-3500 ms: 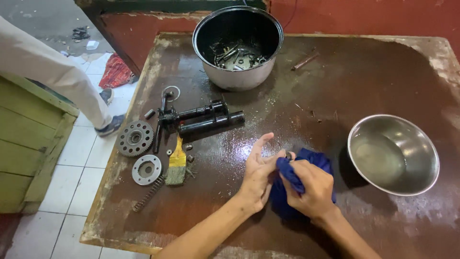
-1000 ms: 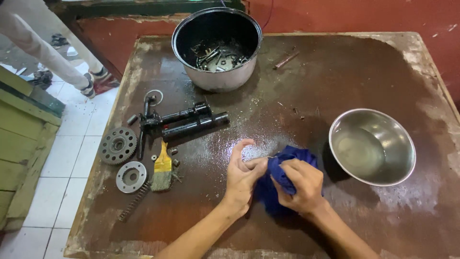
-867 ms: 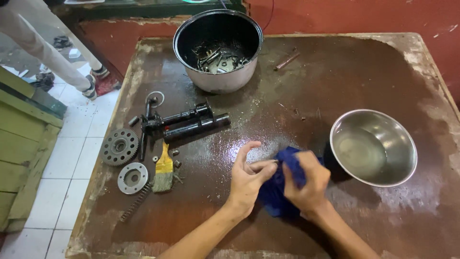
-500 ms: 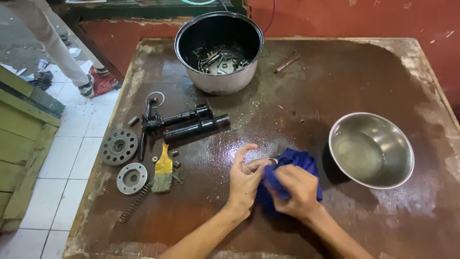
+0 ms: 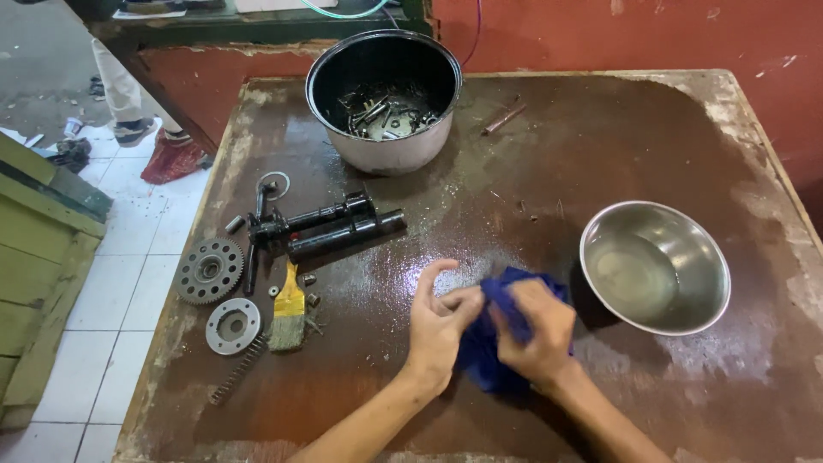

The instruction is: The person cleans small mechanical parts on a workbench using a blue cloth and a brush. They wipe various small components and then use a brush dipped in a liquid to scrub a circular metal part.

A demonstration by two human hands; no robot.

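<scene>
Since a moment ago, the right hand [image 5: 533, 333] has rolled over the blue cloth [image 5: 493, 356], gripping it mid-worktop [image 5: 549, 154]; left hand [image 5: 437, 321] pinches something hidden. Rub with short, firm strokes.

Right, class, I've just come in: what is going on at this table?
A person works at a wet brown table. The right hand grips a blue cloth and the left hand meets it, fingers pinched at the cloth's edge. To the left lie a gear, a brush and black tubes.
</scene>
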